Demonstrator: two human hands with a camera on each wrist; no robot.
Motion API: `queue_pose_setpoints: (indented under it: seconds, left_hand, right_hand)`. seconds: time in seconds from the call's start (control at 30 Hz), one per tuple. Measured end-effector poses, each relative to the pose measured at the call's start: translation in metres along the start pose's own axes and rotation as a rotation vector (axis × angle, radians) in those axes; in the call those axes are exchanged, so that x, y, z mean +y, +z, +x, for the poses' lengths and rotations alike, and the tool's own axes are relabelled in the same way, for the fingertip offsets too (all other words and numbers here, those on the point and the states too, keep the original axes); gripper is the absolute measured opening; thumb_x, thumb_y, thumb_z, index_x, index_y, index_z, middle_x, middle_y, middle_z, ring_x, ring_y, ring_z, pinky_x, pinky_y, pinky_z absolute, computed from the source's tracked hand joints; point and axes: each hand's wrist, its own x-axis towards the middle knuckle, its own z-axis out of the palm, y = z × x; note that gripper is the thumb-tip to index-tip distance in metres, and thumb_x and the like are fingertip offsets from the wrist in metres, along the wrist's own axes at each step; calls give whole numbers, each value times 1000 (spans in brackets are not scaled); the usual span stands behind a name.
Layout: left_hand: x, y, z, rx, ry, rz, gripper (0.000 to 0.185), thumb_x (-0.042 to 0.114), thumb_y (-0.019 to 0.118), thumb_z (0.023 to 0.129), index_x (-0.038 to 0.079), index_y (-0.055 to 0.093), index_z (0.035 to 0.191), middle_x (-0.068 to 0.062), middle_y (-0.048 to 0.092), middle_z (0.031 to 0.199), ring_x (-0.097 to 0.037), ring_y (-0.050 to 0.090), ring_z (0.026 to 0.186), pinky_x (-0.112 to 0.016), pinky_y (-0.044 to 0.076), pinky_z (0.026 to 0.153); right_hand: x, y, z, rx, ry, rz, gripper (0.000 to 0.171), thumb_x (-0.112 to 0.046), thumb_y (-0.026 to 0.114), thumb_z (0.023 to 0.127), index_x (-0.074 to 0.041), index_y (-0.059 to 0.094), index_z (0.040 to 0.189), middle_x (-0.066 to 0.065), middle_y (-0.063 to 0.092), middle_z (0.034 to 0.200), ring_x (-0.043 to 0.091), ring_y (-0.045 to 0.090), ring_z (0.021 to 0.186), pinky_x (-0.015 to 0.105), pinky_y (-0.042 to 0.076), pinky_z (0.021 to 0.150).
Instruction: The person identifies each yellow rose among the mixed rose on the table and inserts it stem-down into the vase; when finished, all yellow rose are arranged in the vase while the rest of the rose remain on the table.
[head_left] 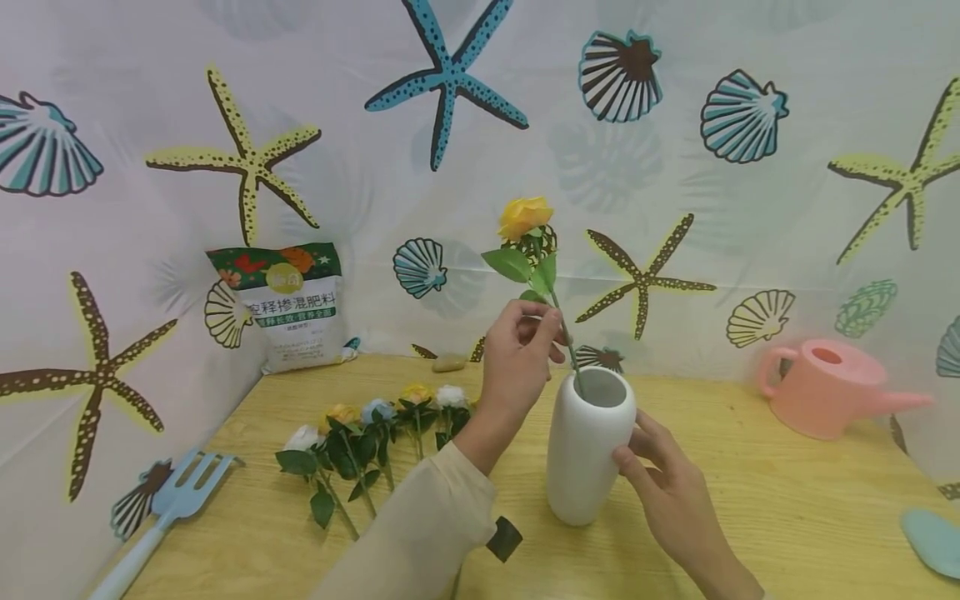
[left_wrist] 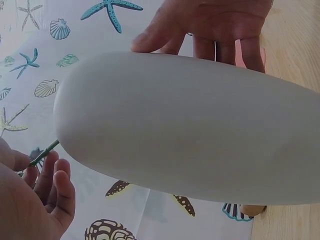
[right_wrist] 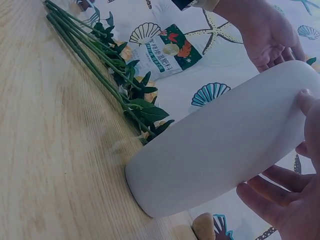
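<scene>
Head view: left hand (head_left: 517,350) pinches the green stem of a yellow artificial rose (head_left: 525,218) at frame centre, stem end inside the mouth of the tall white ceramic vase (head_left: 588,446). Right hand (head_left: 663,483), fingers relaxed, rests against the vase's lower right side. Vase upright on the wooden counter (head_left: 750,500).

Left wrist view: vase (left_wrist: 190,125) fills the frame; stem pinched at lower left.

Right wrist view: loose roses (right_wrist: 120,85) lie on the counter, upper left.
</scene>
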Motion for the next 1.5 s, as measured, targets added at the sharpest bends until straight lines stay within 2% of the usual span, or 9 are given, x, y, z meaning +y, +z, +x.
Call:
queue_pose_setpoints:
  seconds: [0.17,0.37,0.43,0.6,0.73,0.97,1.1,1.27,1.5]
  left_hand:
    - [1,2,-1,-13,1,4,12,16,61,101,5,64,100,-16,71,86,-12,63,68,-25,52,63]
    - [-3,-1,-7,-53,10,157,13,17,67,95,5,70,93,-11,69,90,-14,60,81,-29,52,76]
    - [-6,-3,-9,-67,-8,171,13,18,68,94,5,71,93,-10,68,92,-14,58,85,-30,50,78]
    - [-11,-3,-11,-92,-59,131,11,17,69,93,6,72,94,-7,68,94,-14,58,88,-30,49,78]
    - [-13,-1,-12,-94,-77,153,10,18,70,92,9,73,93,-4,69,93,-13,59,89,-30,51,76]
    - [-16,-3,-15,-97,-68,175,9,19,72,92,10,73,91,-4,69,93,-13,59,87,-30,52,75]
    - [-18,-11,-16,-101,-35,178,8,18,73,92,10,74,90,-4,70,95,-13,60,87,-31,52,77]
    - [-24,-27,-18,-100,-29,210,7,17,73,92,11,73,90,-5,70,93,-14,60,86,-32,51,78]
    - [-47,-64,-31,-142,-166,325,6,16,71,94,11,71,91,-4,68,89,-15,59,80,-31,51,74]
  right_hand:
    - [-2,1,-1,-5,6,0,47,-15,60,102,-14,48,148,20,66,129,-12,58,106,20,57,85]
    - [-2,1,-1,-1,0,-11,47,-16,60,102,-14,48,148,18,67,129,-12,58,106,21,57,84]
    - [-2,1,-1,3,-9,-9,47,-15,60,102,-13,49,147,19,67,128,-12,58,106,21,58,83]
    - [-2,2,-2,6,-3,-15,48,-15,62,101,-14,49,147,18,68,127,-11,59,105,21,58,83]
    - [-2,2,-2,7,1,-26,48,-15,63,101,-13,49,147,17,68,126,-11,59,105,21,58,83]
    - [-2,2,-1,-6,16,-29,48,-18,62,101,-14,49,147,17,68,128,-11,59,106,21,57,83]
    - [-2,2,-1,-7,19,-25,48,-18,62,101,-15,49,147,17,68,128,-10,59,106,21,57,84]
    - [-1,2,-1,8,5,-27,48,-15,63,101,-13,50,146,17,69,125,-11,59,105,21,58,84]
    - [0,2,-1,7,14,-25,48,-16,63,100,-14,49,147,17,69,126,-12,59,105,21,57,84]
